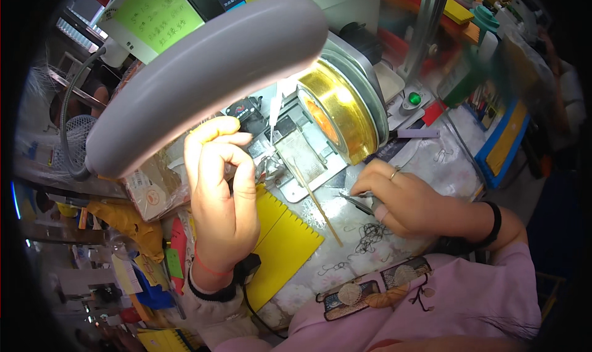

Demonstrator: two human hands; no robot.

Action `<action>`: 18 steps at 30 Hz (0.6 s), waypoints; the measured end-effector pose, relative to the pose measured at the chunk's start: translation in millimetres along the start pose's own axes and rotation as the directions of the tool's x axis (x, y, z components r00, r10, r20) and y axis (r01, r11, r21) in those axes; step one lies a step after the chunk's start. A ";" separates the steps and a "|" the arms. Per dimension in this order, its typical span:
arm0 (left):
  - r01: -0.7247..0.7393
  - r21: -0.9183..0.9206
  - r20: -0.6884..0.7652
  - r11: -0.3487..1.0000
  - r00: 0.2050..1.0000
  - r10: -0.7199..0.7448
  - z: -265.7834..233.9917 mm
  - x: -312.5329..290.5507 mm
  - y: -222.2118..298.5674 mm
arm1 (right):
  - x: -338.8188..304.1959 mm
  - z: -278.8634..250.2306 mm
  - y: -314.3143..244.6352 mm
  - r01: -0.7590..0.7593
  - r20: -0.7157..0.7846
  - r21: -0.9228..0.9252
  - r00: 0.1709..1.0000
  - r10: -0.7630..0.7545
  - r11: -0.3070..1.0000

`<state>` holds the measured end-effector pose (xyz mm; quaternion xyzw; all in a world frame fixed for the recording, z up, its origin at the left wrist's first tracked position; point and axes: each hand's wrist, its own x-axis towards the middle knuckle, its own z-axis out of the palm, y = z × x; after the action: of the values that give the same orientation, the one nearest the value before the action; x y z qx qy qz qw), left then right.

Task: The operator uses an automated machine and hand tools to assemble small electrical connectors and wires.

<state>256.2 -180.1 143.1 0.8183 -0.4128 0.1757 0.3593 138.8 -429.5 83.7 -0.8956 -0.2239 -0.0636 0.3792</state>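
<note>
My left hand (223, 188) is raised under the lamp, beside the small bench machine. Its fingers are curled in, and whatever they hold, if anything, is hidden. My right hand (404, 198) is closed around a small dark tool with slim tips (356, 204), low over the table. The tool's exact kind is partly covered by the fingers. Between the hands sits the machine's metal plate (300, 155), with a thin brown stick (320, 210) slanting from it toward me. Dark, thin hooks (372, 238) lie in a tangled pile just below my right hand.
A grey curved lamp (209, 74) arches over the work. Behind the plate stands a large spool of golden line (348, 108). Yellow cards with notched edges (287, 238) lie near my left wrist. A green-lit button (414, 98) and a purple-handled tool (419, 133) are at right.
</note>
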 end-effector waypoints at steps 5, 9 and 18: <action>-0.011 -0.699 -0.098 0.715 0.992 -0.081 29.7 1.9 -12.5 | 41.1 6.9 -19.5 -0.363 0.349 0.566 0.919 0.183 0.741; -0.027 -0.755 -0.047 0.655 0.999 -0.014 16.6 -4.6 -16.3 | 65.5 28.4 -17.3 -0.481 0.433 0.816 0.876 0.215 0.321; -0.279 0.425 0.131 0.861 0.960 0.247 4.8 5.4 1.3 | 85.5 39.6 -10.2 -0.467 0.490 0.861 0.867 0.090 -0.200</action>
<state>258.4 -187.2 143.5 0.8199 -0.4827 0.2820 0.1231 208.2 -365.1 86.8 -0.3320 -0.0330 0.3256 0.8847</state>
